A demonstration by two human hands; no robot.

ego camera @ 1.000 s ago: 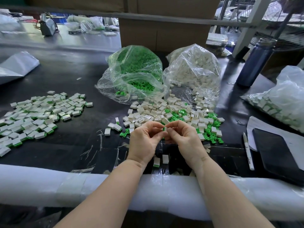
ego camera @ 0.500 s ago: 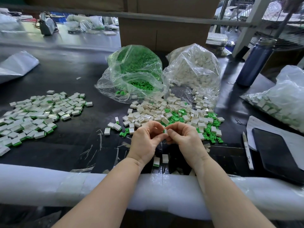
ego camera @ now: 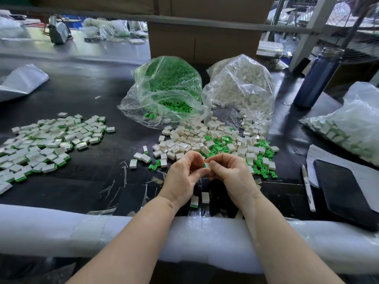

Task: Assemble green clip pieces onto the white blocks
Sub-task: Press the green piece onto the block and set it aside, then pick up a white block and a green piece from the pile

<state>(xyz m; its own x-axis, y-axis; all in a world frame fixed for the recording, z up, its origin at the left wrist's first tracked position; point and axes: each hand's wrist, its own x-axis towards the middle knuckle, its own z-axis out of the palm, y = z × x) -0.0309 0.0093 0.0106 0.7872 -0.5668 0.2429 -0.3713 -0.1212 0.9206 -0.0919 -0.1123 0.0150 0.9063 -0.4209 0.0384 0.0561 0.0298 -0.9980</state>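
Both hands (ego camera: pixel 207 171) still pinch the white block (ego camera: pixel 207 165), barely shifted.

Two bare forearms enter from the lower edge — one from about 7 o'clock, the other from about 5 o'clock — and run up to the middle of the view. No sleeve shows on either arm; both are uncovered from the frame edge to the wrist. The left hand (ego camera: pixel 183 177) and the right hand (ego camera: pixel 231 175) wear no gloves. No ring, watch, strap or bracelet shows on the fingers or wrists. The nails, where they can be seen, are short and unpainted. Creases mark both wrists — nothing else of the person is in view.
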